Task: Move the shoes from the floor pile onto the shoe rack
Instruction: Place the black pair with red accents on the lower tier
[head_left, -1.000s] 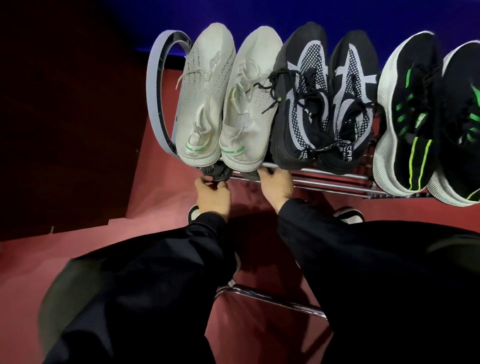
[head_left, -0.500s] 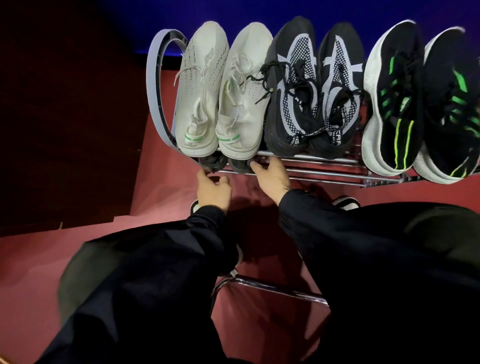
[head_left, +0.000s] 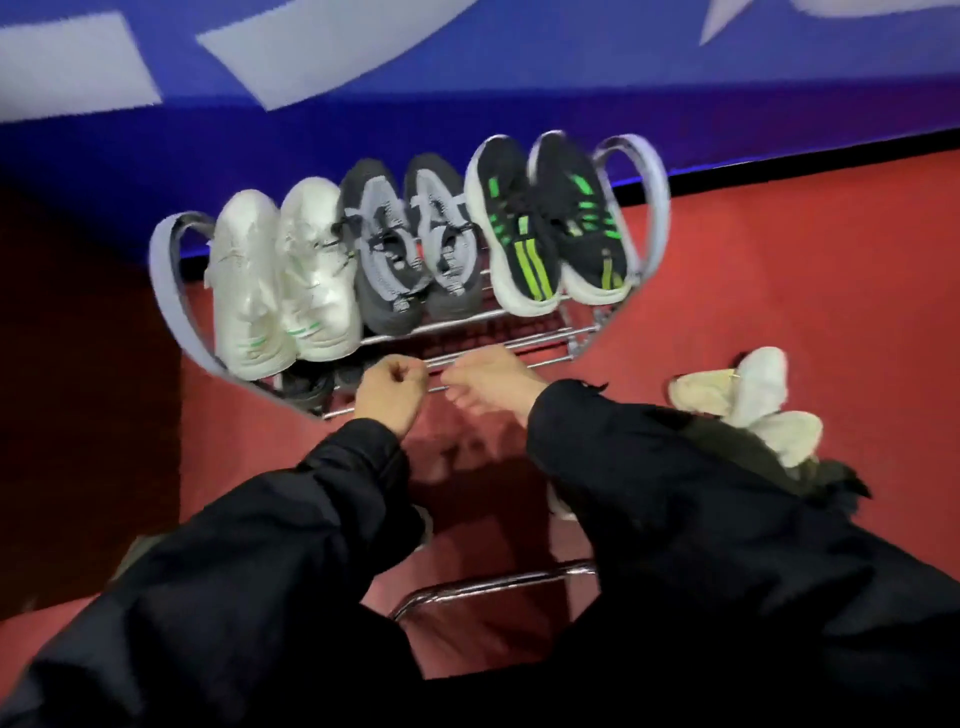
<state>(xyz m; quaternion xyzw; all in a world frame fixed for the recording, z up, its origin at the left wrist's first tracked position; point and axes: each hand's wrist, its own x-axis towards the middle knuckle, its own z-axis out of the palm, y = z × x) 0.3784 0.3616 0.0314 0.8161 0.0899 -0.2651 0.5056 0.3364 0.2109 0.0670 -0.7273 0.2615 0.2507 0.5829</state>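
Rack: the chrome wire shoe rack (head_left: 524, 340) with grey curved end loops stands on the red carpet floor (head_left: 810, 270), against a blue wall with white lettering (head_left: 363, 93).
Top tier: three pairs sit side by side, toes pointing away from you. At the left the white knit sneakers (head_left: 280, 291), in the middle the dark grey knit sneakers (head_left: 410, 249), at the right the black sneakers with green stripes and white soles (head_left: 550, 228).
Lower tier: a dark shoe (head_left: 311, 387) shows under the white pair; blur hides its detail.
Floor pile: pale cream shoes (head_left: 753, 400) lie heaped on the carpet to your right, just beside the rack's right end.
Left hand: your left hand (head_left: 389, 389) hangs at the rack's front rails, fingers curled into a loose fist; you grip nothing that shows.
Right hand: your right hand (head_left: 488, 384) is just beside it, fingers bent downward over the rails. I cannot tell whether it holds anything.
Sleeves: both arms wear black jacket sleeves (head_left: 675, 493).
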